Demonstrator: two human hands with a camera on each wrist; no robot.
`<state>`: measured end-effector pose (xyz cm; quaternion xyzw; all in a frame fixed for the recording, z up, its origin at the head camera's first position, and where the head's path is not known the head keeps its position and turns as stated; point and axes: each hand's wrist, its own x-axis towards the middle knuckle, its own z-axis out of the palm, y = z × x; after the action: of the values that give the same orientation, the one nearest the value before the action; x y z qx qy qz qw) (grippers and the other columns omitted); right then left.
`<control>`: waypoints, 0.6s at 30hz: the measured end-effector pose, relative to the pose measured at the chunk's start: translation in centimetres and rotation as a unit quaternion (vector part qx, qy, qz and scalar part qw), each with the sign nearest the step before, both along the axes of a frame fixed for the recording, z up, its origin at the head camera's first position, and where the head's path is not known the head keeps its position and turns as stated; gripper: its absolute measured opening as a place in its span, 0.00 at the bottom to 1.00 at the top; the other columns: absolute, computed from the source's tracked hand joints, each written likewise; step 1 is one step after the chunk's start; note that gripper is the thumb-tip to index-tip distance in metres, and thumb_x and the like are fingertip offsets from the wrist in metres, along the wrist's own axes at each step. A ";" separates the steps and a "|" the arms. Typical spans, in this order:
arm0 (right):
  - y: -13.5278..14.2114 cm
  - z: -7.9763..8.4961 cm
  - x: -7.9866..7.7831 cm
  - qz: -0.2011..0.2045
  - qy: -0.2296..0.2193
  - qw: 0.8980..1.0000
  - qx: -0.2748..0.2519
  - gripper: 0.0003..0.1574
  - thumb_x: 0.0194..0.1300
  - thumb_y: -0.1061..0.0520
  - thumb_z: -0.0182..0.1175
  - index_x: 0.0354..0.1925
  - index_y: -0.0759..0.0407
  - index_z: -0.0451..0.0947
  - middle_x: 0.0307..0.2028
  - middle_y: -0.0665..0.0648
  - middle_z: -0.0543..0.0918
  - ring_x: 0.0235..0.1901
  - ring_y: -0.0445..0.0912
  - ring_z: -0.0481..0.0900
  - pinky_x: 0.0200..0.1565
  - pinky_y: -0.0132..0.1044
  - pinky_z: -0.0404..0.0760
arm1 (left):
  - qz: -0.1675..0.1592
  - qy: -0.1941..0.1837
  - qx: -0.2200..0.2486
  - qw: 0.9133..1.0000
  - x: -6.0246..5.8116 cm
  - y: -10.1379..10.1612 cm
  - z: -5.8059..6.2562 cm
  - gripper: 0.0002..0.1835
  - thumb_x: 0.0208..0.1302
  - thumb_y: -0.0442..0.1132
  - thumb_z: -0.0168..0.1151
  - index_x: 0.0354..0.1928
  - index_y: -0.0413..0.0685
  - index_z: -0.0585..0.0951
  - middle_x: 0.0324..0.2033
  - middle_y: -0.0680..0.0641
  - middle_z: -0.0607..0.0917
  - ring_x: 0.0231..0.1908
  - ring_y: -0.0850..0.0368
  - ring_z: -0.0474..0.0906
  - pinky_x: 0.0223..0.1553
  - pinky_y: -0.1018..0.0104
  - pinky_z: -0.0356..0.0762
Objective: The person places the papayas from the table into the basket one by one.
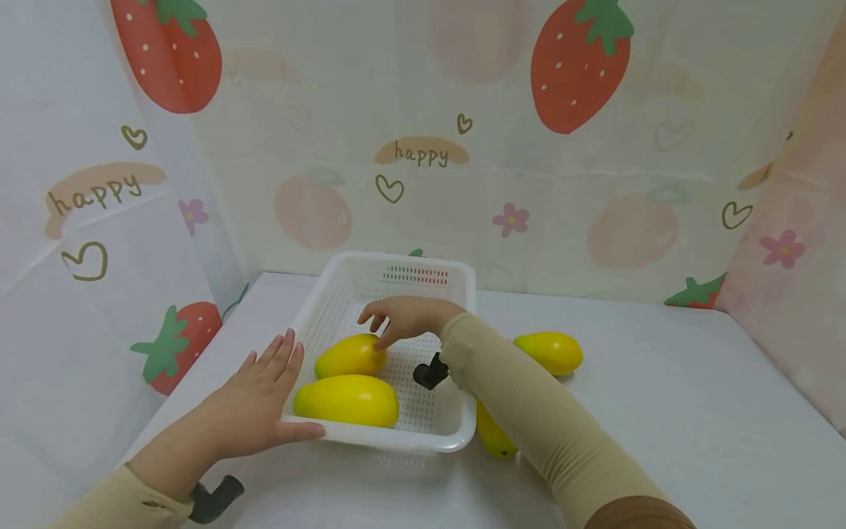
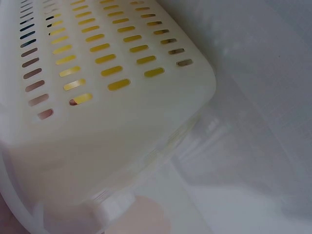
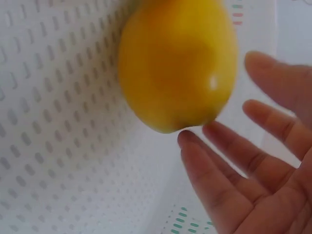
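Observation:
Two yellow, oval papaya-like fruits lie in a white perforated plastic basket [image 1: 428,441]: a near fruit [image 1: 346,401] along the front and a rear fruit [image 1: 350,355] behind it. My right hand [image 1: 406,319] is over the basket, fingers spread and loosely bent, fingertips at the end of the rear fruit. In the right wrist view that fruit [image 3: 178,63] is by the fingertips, not gripped. My left hand [image 1: 254,400] lies along the basket's left side with straight fingers, its thumb over the front-left rim. The left wrist view shows the basket's slotted wall [image 2: 126,107], yellow behind the slots.
Two more of these fruits stand on the white table [image 1: 661,397] right of the basket: one fruit [image 1: 551,353] farther back, another fruit [image 1: 494,433] partly behind my right forearm. A printed cloth backdrop [image 1: 423,213] encloses the back and sides.

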<state>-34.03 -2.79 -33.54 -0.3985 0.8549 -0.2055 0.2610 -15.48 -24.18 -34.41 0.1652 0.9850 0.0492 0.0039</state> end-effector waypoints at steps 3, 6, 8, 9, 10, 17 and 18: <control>0.1 0.4 0.1 0.001 -0.001 1.000 -0.016 0.30 0.58 0.50 0.63 0.58 0.46 0.68 0.54 0.54 0.75 0.53 0.45 0.72 0.52 0.37 0.73 | 0.002 -0.003 0.000 1.000 -0.1 0.1 0.0 0.64 0.43 0.81 0.41 0.68 0.32 0.50 0.69 0.34 0.44 0.68 0.37 0.40 0.62 0.36 0.42; 0.1 0.8 0.1 0.005 0.005 1.000 -0.027 0.28 0.58 0.49 0.63 0.57 0.43 0.68 0.53 0.53 0.76 0.51 0.43 0.73 0.50 0.34 0.74 | 0.003 -0.006 -0.001 1.000 -0.1 0.0 0.0 0.64 0.43 0.81 0.41 0.68 0.33 0.50 0.69 0.34 0.44 0.68 0.37 0.40 0.62 0.36 0.41; 0.3 1.1 0.1 0.008 0.006 0.999 -0.033 0.28 0.58 0.48 0.62 0.57 0.42 0.68 0.53 0.51 0.76 0.50 0.42 0.74 0.50 0.33 0.74 | 0.003 -0.007 -0.002 1.000 -0.1 0.0 0.0 0.64 0.43 0.82 0.40 0.68 0.33 0.50 0.69 0.34 0.44 0.68 0.37 0.39 0.62 0.36 0.41; 0.4 1.3 0.1 0.010 0.006 0.999 -0.037 0.28 0.58 0.48 0.62 0.57 0.42 0.68 0.52 0.50 0.76 0.50 0.42 0.74 0.49 0.33 0.75 | 0.004 -0.006 -0.002 1.000 -0.1 0.0 0.0 0.65 0.43 0.82 0.40 0.68 0.33 0.50 0.69 0.34 0.44 0.68 0.37 0.39 0.62 0.37 0.41; 0.5 1.6 0.1 0.011 0.003 0.999 -0.042 0.28 0.59 0.49 0.62 0.57 0.42 0.67 0.52 0.49 0.75 0.50 0.43 0.74 0.49 0.33 0.75 | 0.003 -0.006 -0.003 1.000 -0.1 0.0 0.0 0.65 0.43 0.82 0.40 0.68 0.33 0.50 0.69 0.34 0.44 0.68 0.37 0.39 0.62 0.37 0.41; 2.5 3.7 0.4 0.002 -0.004 0.997 -0.079 0.28 0.60 0.49 0.61 0.58 0.42 0.66 0.52 0.47 0.73 0.50 0.41 0.74 0.49 0.32 0.75 | 0.002 -0.006 -0.001 1.000 0.0 0.1 0.1 0.65 0.43 0.81 0.41 0.68 0.32 0.50 0.69 0.34 0.44 0.68 0.37 0.40 0.62 0.36 0.41; 2.8 3.9 0.5 0.001 0.001 0.997 -0.081 0.28 0.60 0.49 0.61 0.58 0.42 0.66 0.52 0.47 0.73 0.50 0.40 0.74 0.49 0.32 0.75 | 0.003 -0.007 -0.002 1.000 0.0 0.1 0.1 0.65 0.43 0.81 0.41 0.68 0.32 0.50 0.69 0.33 0.44 0.68 0.37 0.40 0.62 0.36 0.41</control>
<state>-33.55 0.05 -29.59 -0.4192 0.8352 -0.2737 0.2276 -15.49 -24.04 -34.26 0.1623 0.9855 0.0488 0.0105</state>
